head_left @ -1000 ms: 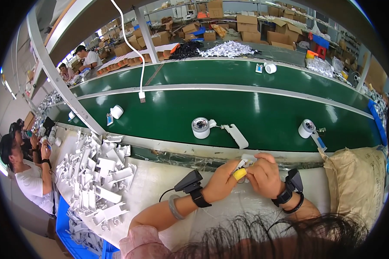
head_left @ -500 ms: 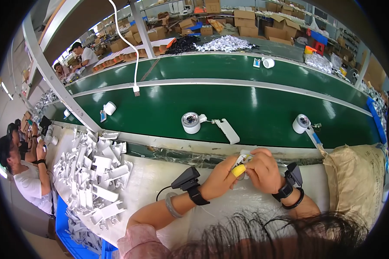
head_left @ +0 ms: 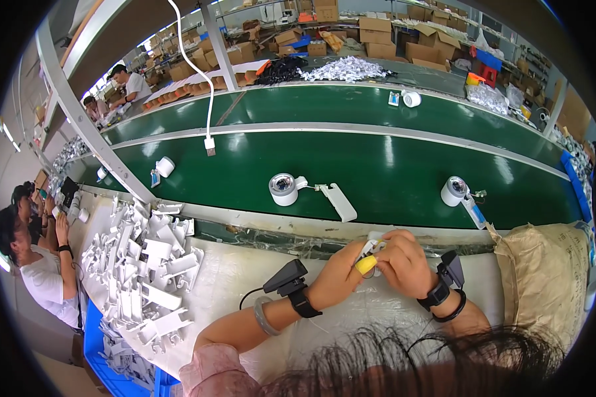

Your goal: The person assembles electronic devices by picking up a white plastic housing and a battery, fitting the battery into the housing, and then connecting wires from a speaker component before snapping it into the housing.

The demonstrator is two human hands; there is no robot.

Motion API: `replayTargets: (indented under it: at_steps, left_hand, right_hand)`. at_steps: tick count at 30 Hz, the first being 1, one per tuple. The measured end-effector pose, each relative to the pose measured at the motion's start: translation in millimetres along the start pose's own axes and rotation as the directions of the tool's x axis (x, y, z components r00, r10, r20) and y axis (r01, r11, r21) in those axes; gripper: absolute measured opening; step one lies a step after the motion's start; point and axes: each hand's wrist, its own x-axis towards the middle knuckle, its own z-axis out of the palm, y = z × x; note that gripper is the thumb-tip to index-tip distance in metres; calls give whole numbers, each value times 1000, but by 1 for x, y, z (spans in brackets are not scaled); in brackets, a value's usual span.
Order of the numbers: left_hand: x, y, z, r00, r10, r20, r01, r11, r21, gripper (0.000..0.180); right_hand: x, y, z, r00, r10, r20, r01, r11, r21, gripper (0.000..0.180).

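Note:
A small white plastic part [head_left: 375, 235] is held up between my two hands, mostly covered by the fingers. My left hand [head_left: 343, 270] is closed round it, with a yellow cover [head_left: 365, 264] at the thumb tip. Pressed in from the other side, my right hand [head_left: 404, 264] has its fingers bent in a pinch at the same part. Just beyond the hands, a white round lamp head [head_left: 283, 190] lies on the green conveyor belt [head_left: 391, 159], joined by wire to a flat white arm piece [head_left: 338, 202]. Another lamp head [head_left: 454, 191] lies farther right.
Loose white plastic pieces [head_left: 146, 258] are heaped left on the worktable, above a blue bin [head_left: 102, 351]. A brown sack [head_left: 543, 278] stands right. A white cable [head_left: 210, 119] hangs over the belt, near a metal post [head_left: 86, 126]. Co-workers [head_left: 43, 278] sit far left.
The lamp heads on the nearer belt have shifted a little to the left. My hands stay in nearly the same place, the fingers moving slightly on the white plastic part.

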Motion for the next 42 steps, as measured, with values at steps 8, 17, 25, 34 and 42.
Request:
replayTargets:
  at_steps: [8,17,25,34,42]
  left_hand:
    - [-4,-6,8,960,238,-148,-199,951,238,18]
    - [-5,-11,6,980,96,-172,-65,982,177,22]
    - [1,-10,-1,993,-6,-114,-2,997,-71,26]
    - [40,0,-33,982,-58,-177,45,996,-79,41]
    - [82,-47,-149,783,547,-298,114,344,932,29]
  right_hand:
    - [-3,-6,6,997,-43,-60,40,998,-49,23]
    - [-2,-12,12,996,8,-89,-16,996,-92,22]
    - [2,-4,6,997,-66,-40,62,992,-111,31]
    - [-3,-1,6,988,64,-142,-70,997,-36,43]
    - [36,-50,-68,920,376,110,-209,234,950,47]
